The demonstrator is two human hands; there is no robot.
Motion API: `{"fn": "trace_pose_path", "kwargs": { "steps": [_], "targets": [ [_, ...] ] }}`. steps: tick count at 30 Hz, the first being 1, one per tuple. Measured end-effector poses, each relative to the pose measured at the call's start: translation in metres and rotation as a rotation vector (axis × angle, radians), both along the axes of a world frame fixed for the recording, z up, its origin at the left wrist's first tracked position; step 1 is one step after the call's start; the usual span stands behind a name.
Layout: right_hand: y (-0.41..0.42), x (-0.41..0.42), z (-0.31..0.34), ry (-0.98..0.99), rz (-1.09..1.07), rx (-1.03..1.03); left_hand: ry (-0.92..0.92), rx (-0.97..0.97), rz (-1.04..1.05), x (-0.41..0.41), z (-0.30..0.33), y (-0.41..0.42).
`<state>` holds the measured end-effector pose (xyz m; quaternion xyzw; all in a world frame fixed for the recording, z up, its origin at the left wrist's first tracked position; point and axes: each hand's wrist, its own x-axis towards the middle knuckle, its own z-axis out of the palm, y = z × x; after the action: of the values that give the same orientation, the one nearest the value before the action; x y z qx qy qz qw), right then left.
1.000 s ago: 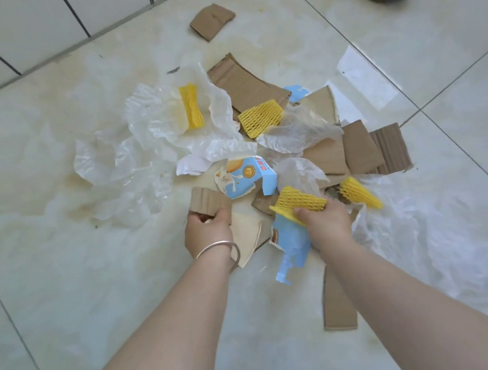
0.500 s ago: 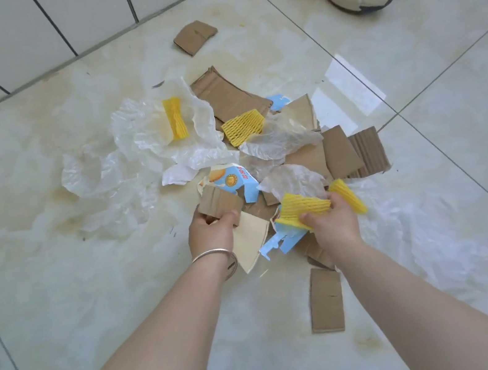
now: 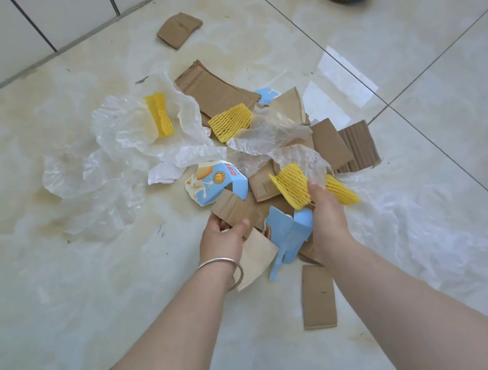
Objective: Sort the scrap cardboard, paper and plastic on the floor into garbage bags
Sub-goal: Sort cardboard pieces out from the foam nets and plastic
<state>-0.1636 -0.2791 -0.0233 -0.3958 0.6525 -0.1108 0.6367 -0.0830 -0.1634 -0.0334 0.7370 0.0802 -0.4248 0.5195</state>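
Left hand [image 3: 222,237] grips a brown cardboard scrap [image 3: 236,210]; right hand [image 3: 326,212] pinches yellow foam netting [image 3: 291,186] at the heap's 6 o'clock edge. Toward 12 o'clock, cardboard, clear plastic [image 3: 118,145] and a blue carton [image 3: 216,181] lie unsorted. No garbage bag shows; sorting seems barely begun.

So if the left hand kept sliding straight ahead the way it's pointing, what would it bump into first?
Probably the torn blue printed carton piece, just beyond the brown cardboard scrap that the left hand grips; depth is unclear.
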Motion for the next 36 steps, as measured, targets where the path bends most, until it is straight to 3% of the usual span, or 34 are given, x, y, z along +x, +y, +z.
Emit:
{"fn": "trace_pose_path", "kwargs": {
  "steps": [2,6,8,11,14,23,27,31,34,36],
  "targets": [
    [0.002,-0.006,-0.003,0.013,0.046,0.006,-0.004,-0.002,-0.016,-0.004,0.000,-0.001],
    [0.007,-0.016,-0.007,0.249,0.474,-0.112,-0.016,0.039,-0.071,-0.010,-0.001,0.001],
    [0.008,-0.018,-0.005,0.302,0.560,-0.130,-0.024,0.069,-0.109,-0.010,-0.002,0.002],
    [0.001,-0.022,0.003,0.200,0.461,-0.090,-0.047,0.082,-0.119,-0.007,-0.003,0.008],
    [-0.004,-0.024,0.014,0.036,0.328,0.076,-0.063,0.087,-0.075,0.001,-0.001,0.015],
    [-0.009,-0.028,0.022,-0.076,0.400,0.143,-0.131,0.232,-0.072,0.014,0.007,0.039],
    [0.004,-0.028,0.017,-0.135,0.439,0.246,0.079,0.091,-0.164,0.001,0.013,0.039],
    [0.029,-0.023,0.012,0.078,0.707,-0.031,0.258,-0.057,-0.228,-0.011,0.023,0.028],
    [0.042,-0.019,0.014,0.100,0.660,-0.139,0.199,-0.114,-0.357,-0.016,0.027,0.028],
    [0.047,-0.017,0.015,0.078,0.575,-0.102,0.102,-0.039,-0.462,-0.017,0.027,0.031]
  ]
}}
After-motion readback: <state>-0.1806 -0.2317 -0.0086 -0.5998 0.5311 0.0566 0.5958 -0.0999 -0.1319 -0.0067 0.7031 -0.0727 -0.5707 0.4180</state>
